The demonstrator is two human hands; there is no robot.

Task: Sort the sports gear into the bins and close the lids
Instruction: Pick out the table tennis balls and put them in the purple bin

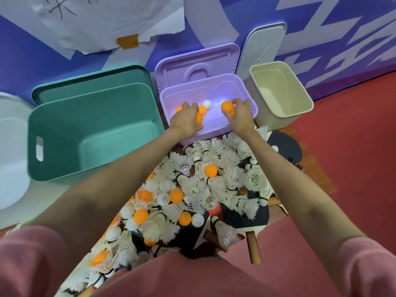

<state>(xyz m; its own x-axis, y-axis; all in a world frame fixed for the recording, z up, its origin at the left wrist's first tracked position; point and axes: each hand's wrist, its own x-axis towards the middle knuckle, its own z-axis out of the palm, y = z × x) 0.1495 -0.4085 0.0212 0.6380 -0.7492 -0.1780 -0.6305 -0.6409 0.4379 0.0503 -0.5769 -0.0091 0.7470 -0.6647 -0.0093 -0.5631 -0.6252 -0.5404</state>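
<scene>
Both my hands reach over the open purple bin. My left hand grips orange table tennis balls; one shows at its fingers. My right hand holds an orange ball at its fingertips, with another under the palm. A white ball and more orange ones lie in the purple bin. The large green bin on the left and the beige bin on the right stand open and hold nothing. A pile of white shuttlecocks, loose balls and paddles covers the floor before me.
The purple lid leans against the blue wall behind its bin. A green lid and a grey lid lean there too. A white round object stands at the far left. Red floor spreads to the right.
</scene>
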